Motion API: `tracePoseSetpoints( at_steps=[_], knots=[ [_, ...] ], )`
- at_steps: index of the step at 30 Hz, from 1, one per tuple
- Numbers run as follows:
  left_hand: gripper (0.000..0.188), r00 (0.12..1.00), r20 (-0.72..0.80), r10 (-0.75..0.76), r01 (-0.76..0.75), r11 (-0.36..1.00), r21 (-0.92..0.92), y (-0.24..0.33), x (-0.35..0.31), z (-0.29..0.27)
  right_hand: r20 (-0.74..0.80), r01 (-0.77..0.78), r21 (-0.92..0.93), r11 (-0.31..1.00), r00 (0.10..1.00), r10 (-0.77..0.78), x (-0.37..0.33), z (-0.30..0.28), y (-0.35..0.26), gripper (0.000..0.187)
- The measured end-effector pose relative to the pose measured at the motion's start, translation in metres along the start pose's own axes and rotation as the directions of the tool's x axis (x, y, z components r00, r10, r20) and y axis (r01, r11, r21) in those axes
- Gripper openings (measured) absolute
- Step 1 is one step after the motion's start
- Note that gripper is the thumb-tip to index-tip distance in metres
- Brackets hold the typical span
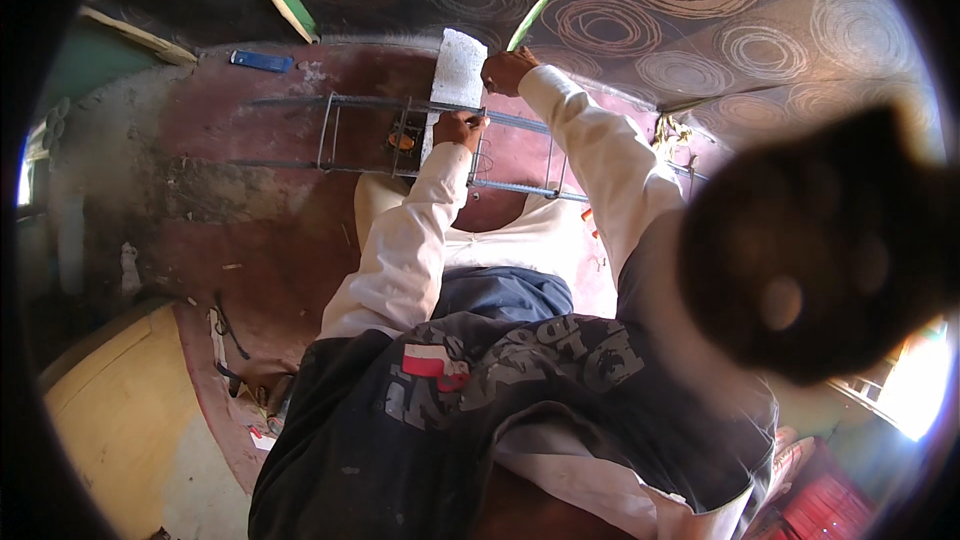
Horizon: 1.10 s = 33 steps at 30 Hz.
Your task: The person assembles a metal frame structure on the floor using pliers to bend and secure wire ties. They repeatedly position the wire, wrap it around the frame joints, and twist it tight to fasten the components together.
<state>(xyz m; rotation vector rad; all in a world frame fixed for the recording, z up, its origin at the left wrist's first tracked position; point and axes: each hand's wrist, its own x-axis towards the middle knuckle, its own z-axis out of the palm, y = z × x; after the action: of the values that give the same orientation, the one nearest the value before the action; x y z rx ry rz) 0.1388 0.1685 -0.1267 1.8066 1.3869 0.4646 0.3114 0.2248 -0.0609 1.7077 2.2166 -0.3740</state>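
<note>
A rebar cage (515,185) of long grey steel bars and thin square stirrups lies across in front of me, above my legs. My left hand (460,128) is closed on the cage at its far bar, by a stirrup. Just beyond and to its right, my right hand (508,72) is closed, with its fingers curled. Whatever it may hold is too small or hidden to make out. A pale, speckled block (460,68) stands partly under the far bar, between and beyond my hands. Below the bars, left of my left hand, sits a small dark item with an orange part (402,141).
A blue flat object (262,61) lies at the far left of the reddish floor (270,240). Dark cloth with ring patterns (660,30) hangs along the far side. A large dark blurred shape (820,250) blocks the right. A yellowish board (130,410) is at lower left.
</note>
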Motion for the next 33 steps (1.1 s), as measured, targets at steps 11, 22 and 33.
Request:
tracePoseSetpoints(
  at_steps=[11, 22, 33],
  knots=[
    [0.029, 0.989, 0.112, -0.094, 0.109, 0.984, -0.138, -0.014, 0.014, 0.014, -0.142, -0.233, 0.500, 0.834, 0.928, 0.345, -0.073, 0.016, -0.034, 0.020],
    [0.035, 0.993, 0.110, -0.028, 0.054, 0.968, -0.243, -0.037, 0.016, 0.016, -0.195, -0.261, 0.707, 0.657, 0.821, 0.537, -0.062, 0.048, -0.036, 0.020],
    [0.033, 0.989, 0.150, -0.002, 0.015, 0.996, -0.082, -0.033, 0.021, 0.020, -0.359, -0.154, 0.411, 0.898, 0.878, 0.315, -0.045, 0.037, -0.016, 0.013]
  ],
)
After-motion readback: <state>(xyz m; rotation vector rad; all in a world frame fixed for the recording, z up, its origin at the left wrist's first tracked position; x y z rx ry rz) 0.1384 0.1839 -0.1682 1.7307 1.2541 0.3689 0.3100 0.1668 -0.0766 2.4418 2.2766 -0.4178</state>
